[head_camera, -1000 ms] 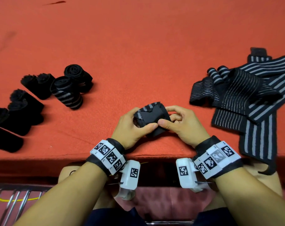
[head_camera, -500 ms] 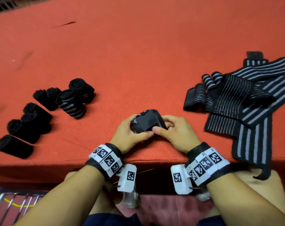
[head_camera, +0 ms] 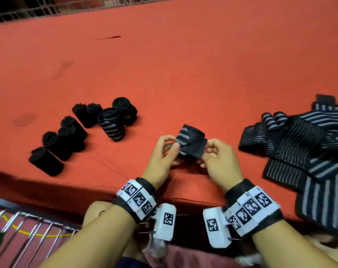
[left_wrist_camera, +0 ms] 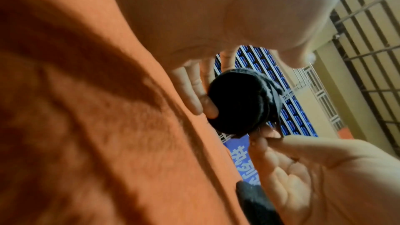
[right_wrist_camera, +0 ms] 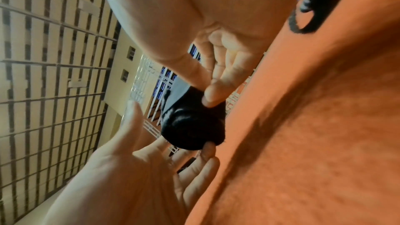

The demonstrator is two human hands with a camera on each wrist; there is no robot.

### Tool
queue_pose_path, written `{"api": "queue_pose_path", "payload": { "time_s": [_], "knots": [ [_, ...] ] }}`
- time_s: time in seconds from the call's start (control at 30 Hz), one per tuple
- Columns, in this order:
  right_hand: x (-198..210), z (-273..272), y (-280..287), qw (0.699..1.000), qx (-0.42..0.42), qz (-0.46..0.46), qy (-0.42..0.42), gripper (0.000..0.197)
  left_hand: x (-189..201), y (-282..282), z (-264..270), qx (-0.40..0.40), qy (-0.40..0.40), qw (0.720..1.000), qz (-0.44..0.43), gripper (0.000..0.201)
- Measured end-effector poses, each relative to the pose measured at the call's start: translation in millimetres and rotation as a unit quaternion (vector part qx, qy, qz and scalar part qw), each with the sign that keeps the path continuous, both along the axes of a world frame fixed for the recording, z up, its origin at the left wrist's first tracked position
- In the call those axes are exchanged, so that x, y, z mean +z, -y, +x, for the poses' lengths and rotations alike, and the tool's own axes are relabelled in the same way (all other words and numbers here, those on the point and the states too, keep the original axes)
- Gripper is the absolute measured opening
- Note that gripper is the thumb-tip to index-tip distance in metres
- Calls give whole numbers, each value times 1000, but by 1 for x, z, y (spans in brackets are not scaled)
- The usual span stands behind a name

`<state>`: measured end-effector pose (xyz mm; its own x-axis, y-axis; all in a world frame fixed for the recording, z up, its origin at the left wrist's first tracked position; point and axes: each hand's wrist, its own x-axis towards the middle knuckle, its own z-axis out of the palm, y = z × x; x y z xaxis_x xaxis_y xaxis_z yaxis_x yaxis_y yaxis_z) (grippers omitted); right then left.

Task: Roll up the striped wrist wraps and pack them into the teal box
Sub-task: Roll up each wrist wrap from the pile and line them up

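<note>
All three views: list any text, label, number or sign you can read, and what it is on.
"热" and one or two more white characters, cut off and blurred: on the blue banner behind the hands, left wrist view.
No words, only square coded markers: on the wrist bands and white camera housings, head view.
Rolled wrap: no readable label.
Right wrist view: none.

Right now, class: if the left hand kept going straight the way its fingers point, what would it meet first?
The left hand points right, so it would first press further into the wrap roll it already grips, with the right hand just beyond. The exact line is uncertain.
</note>
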<state>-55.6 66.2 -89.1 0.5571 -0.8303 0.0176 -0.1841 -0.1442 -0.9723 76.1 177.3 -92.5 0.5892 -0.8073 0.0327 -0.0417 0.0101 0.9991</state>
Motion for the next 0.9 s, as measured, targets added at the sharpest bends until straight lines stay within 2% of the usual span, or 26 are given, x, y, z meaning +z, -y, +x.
{"api": "queue_pose_path", "payload": {
  "time_s": [0.03,0.1,0.17,0.23,0.3,0.37,0.43,0.53,0.6,0.7,0.8,0.9],
  "knots": [
    [5,6,-3,1000,14,1,8,32,2,-3,4,22,-4,1000,-6,40],
    [14,18,-11,999,41,16,25,37,4,-10,15,50,0,999,-7,49],
    [24,27,-18,996,62,36,47,33,6,-21,28,61,18,998,-9,63],
    [32,39,-29,994,83,34,61,21,7,-32,40,62,13,998,-19,72],
    [34,55,-40,995,82,27,57,8,8,-45,50,70,8,997,-28,72],
    [31,77,-50,997,64,13,38,20,8,-60,61,93,6,995,-36,65],
    [28,102,-60,997,65,-40,22,21,8,-75,74,125,-2,991,-47,60],
    [28,140,-79,984,93,-150,-9,8,8,-100,97,180,-1,982,-56,59],
    [28,163,-92,980,105,-168,-22,5,7,-115,113,206,3,977,-60,60],
    [24,190,-109,977,162,-133,-28,32,3,-134,132,234,9,971,-53,64],
    [19,208,-122,971,213,-105,-38,42,1,-148,147,251,30,967,-25,66],
    [16,222,-132,969,230,-76,-39,58,-2,-156,158,257,50,965,-4,64]
  ]
}}
